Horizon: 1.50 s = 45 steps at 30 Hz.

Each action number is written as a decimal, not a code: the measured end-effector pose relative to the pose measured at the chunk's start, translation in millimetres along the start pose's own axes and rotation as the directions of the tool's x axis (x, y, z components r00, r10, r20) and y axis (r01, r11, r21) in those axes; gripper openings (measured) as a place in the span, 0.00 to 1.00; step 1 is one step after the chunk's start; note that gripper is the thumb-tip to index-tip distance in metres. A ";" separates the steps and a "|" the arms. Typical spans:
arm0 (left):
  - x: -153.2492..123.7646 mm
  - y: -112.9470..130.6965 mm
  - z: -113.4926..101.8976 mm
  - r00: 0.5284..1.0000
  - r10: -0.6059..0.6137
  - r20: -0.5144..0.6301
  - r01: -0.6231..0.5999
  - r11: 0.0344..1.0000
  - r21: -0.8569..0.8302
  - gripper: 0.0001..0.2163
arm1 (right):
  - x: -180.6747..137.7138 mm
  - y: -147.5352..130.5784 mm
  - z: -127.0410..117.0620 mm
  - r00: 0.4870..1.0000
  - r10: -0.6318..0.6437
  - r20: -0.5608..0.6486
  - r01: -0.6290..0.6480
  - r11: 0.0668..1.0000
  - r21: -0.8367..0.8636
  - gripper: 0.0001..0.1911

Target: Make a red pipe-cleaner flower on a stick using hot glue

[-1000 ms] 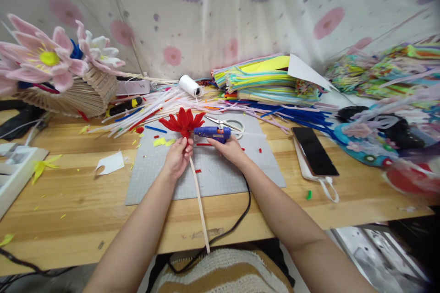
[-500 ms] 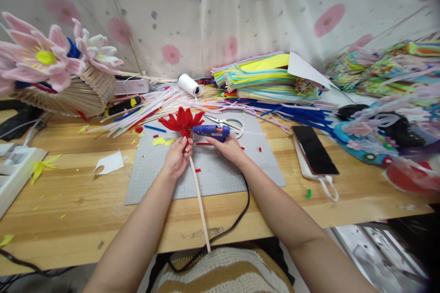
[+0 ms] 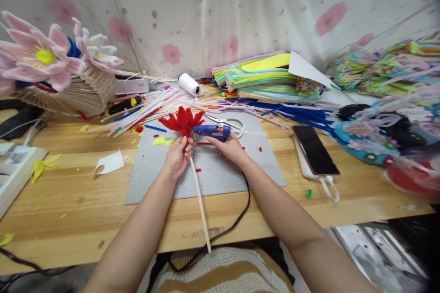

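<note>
**One red flower, one glue gun, both hands busy**

Head cam, only view I've got. Two hands in it: the left hand has its fingers pinched around the base of one red flower, which sits right above that grip. The right hand is wrapped around one blue glue gun, nozzle pointed at the flower's base. Can't tell if the tip actually touches.

Count so far: one pale stem running from the left hand toward the body, one pair of scissors just beyond the right hand, one white spool farther out past both hands, one phone well off to the right hand's right, and one cut white card out to the left hand's left.

Edges: both hands are over the grey mat, and its near edge crosses under the forearms. The stem reaches past the table's near edge. For elbow room, there's wood between the right forearm and the phone, and a wider stretch left of the left forearm, with yellow scraps.
</note>
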<state>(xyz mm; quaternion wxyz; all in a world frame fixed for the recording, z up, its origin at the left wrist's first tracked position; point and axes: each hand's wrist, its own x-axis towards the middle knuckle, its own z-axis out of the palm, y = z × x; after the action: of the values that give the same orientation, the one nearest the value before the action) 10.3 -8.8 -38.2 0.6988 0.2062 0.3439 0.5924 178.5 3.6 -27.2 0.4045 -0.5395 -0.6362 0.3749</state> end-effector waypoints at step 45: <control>-1.0 -0.6 0.8 1.000 0.007 0.000 -0.007 1.000 0.002 0.05 | 2.7 4.3 2.5 0.999 -0.032 0.019 0.031 0.999 0.019 0.19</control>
<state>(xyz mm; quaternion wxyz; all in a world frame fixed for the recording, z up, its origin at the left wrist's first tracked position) 11.2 -9.8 -37.8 0.6964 0.2080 0.3438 0.5946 177.7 6.7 -31.8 0.4093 -0.5221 -0.6449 0.3794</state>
